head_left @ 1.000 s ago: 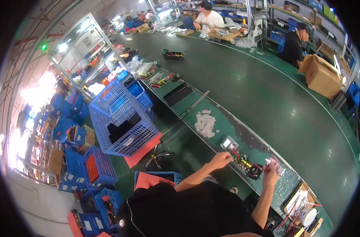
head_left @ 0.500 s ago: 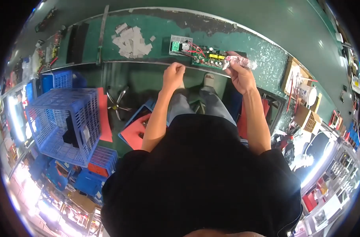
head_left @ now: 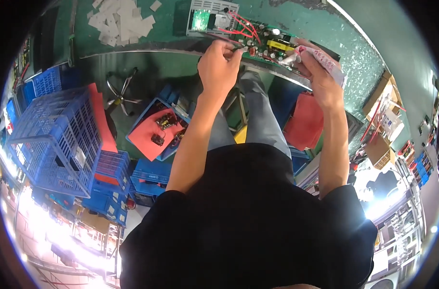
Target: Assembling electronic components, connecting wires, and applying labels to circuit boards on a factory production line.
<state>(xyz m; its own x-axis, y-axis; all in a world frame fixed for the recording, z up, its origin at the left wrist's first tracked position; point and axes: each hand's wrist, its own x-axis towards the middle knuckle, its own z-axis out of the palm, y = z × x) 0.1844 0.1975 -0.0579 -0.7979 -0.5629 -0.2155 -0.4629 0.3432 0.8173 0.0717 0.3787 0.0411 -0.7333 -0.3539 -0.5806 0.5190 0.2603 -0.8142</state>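
Note:
A green circuit board (head_left: 258,53) with a yellow-wrapped part and red wires lies at the near edge of the green bench. Joined to it by the wires is a metal-cased unit (head_left: 210,18) on its left. My left hand (head_left: 219,62) is closed in a pinch at the board's near left edge; whatever the fingertips hold is too small to make out. In my right hand (head_left: 320,79) is a soft white tube (head_left: 329,66) with red print. Its pale tip points left, over the board's right end. The fingers wrap round the tube and partly hide it.
White slips (head_left: 118,21) lie heaped on the bench at the left. Below stand a blue plastic crate (head_left: 55,139), a bin with red sheet (head_left: 157,130) and dark parts, and a chair base (head_left: 120,94). Cardboard boxes (head_left: 379,151) are at the right.
The view has shifted, bringing the bench higher in the picture. My left hand has moved from short of the bench edge to the board. My right hand still grips the tube, now tilted differently.

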